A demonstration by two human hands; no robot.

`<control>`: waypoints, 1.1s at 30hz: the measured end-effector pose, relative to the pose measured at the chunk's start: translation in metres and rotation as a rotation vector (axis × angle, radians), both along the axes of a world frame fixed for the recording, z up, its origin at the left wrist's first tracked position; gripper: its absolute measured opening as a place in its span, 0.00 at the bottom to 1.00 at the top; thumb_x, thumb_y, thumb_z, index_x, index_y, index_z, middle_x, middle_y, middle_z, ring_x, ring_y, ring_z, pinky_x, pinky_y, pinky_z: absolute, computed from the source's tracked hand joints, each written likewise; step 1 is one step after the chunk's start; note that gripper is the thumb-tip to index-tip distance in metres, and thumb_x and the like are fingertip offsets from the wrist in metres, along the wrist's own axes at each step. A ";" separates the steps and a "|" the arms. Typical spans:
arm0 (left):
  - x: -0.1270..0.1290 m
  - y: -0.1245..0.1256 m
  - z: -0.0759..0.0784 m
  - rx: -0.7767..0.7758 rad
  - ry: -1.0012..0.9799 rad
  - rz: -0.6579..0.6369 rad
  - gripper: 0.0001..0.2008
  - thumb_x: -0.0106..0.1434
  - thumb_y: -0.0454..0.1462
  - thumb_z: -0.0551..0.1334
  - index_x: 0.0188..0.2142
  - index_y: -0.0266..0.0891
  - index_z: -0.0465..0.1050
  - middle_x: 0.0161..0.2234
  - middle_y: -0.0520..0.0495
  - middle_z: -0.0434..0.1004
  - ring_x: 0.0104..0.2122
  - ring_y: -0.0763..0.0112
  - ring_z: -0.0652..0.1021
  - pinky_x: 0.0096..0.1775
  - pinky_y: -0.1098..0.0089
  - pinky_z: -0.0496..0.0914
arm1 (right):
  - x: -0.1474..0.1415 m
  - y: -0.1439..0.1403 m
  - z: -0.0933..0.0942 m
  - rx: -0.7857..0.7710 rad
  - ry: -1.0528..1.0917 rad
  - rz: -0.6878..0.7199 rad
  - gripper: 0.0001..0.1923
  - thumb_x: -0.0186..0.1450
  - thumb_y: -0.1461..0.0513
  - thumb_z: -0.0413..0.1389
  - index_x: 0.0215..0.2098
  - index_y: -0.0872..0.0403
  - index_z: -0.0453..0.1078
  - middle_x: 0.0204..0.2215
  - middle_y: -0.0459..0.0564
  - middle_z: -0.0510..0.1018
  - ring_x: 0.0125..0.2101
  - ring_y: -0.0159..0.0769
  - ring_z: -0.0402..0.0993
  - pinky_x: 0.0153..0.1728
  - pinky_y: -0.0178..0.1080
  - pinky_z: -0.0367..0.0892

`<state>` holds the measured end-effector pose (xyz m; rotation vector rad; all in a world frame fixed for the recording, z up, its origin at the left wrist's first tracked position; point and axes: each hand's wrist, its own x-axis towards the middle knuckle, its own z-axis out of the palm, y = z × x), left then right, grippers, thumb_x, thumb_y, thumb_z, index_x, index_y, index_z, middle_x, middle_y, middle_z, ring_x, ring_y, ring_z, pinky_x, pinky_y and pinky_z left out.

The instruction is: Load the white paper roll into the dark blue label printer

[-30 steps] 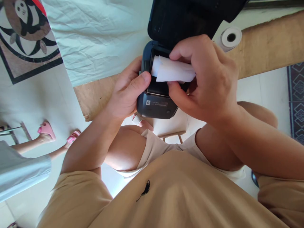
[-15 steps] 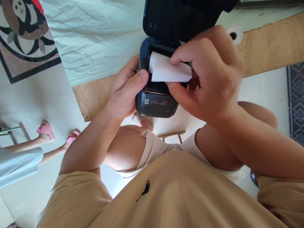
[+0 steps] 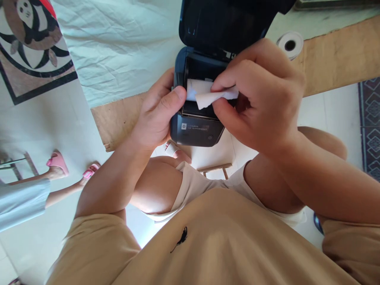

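The small dark printer sits at the near edge of the low wooden table, its lid tipped up and back. The left hand clasps the printer's left side, thumb lying over the edge of the open bay. The right hand pinches the loose end of the paper roll between thumb and forefinger. Against a second ago, the roll has dropped lower into the bay and the free flap is now drawn into a narrow strip toward the printer's front; the roll looks nearly seated. A spare roll lies beyond the printer to its right. Left of the printer, another person's feet in pink sandals stand on the floor.
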<state>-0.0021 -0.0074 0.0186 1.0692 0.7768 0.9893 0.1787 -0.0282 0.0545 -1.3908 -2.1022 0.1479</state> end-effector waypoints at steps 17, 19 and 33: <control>0.008 -0.001 0.004 -0.124 0.030 0.120 0.20 0.61 0.54 0.58 0.49 0.53 0.72 0.33 0.48 0.80 0.51 0.58 0.77 0.44 0.58 0.74 | 0.006 0.002 -0.009 0.154 0.069 0.255 0.10 0.59 0.69 0.49 0.35 0.52 0.68 0.35 0.45 0.74 0.32 0.28 0.67 0.29 0.35 0.60; 0.009 -0.001 0.005 -0.111 0.009 0.138 0.19 0.61 0.53 0.58 0.48 0.53 0.72 0.34 0.49 0.80 0.54 0.58 0.76 0.45 0.57 0.73 | 0.007 0.003 -0.009 0.138 0.063 0.262 0.10 0.59 0.69 0.50 0.35 0.51 0.68 0.36 0.45 0.74 0.32 0.28 0.67 0.31 0.35 0.61; 0.006 0.002 -0.002 -0.107 -0.117 0.122 0.14 0.63 0.50 0.57 0.43 0.49 0.73 0.37 0.47 0.80 0.51 0.56 0.77 0.44 0.56 0.73 | 0.008 -0.003 -0.002 -0.032 -0.034 0.211 0.13 0.59 0.69 0.51 0.40 0.51 0.70 0.35 0.48 0.69 0.31 0.28 0.62 0.26 0.35 0.56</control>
